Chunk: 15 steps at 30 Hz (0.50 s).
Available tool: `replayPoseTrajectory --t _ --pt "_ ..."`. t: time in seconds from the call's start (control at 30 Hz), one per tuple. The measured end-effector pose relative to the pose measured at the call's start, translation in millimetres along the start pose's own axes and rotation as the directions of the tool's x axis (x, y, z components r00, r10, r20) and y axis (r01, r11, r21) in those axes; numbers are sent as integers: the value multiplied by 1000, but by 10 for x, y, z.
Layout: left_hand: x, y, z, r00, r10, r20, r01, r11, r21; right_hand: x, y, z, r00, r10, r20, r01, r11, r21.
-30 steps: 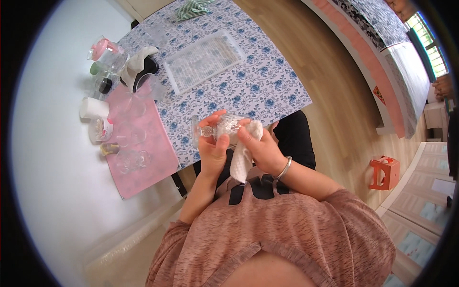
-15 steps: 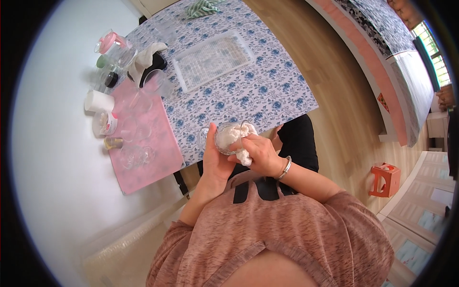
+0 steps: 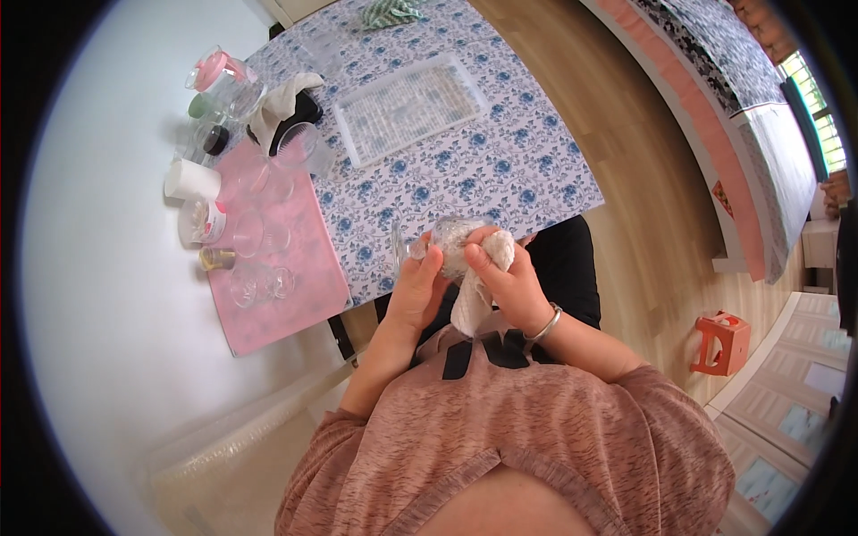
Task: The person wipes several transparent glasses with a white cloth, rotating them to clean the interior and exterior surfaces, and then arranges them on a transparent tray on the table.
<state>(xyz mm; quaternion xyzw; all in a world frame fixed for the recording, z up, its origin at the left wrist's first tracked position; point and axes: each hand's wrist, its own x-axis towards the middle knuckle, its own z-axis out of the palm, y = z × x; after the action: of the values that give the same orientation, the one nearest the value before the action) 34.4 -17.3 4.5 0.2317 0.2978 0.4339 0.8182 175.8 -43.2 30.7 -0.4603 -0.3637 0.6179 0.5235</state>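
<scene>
Hands lower than a second ago, glass (image 3: pixel 444 243) drawn from over the surface (image 3: pixel 500 170) toward the chest. Left hand (image 3: pixel 416 288) grips the clear glass; right hand (image 3: pixel 505 284) now presses the white cloth (image 3: pixel 472 299) around it. Wiping under way.

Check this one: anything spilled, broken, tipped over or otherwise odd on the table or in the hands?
Nothing stands out. The left hand holds a clear glass while the right hand presses a white cloth against it. Glasses on the pink mat look upright, and no spill shows on the tablecloth.
</scene>
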Motion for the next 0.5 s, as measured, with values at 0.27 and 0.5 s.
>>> replayPoseTrajectory --t 0.27,0.5 --pt "30 31 89 978 -202 -45 179 933 -312 -38 74 5 813 -494 309 566 546 -618" --pt "7 138 34 931 326 164 -365 839 404 -47 -37 55 968 250 26 -244 912 330"
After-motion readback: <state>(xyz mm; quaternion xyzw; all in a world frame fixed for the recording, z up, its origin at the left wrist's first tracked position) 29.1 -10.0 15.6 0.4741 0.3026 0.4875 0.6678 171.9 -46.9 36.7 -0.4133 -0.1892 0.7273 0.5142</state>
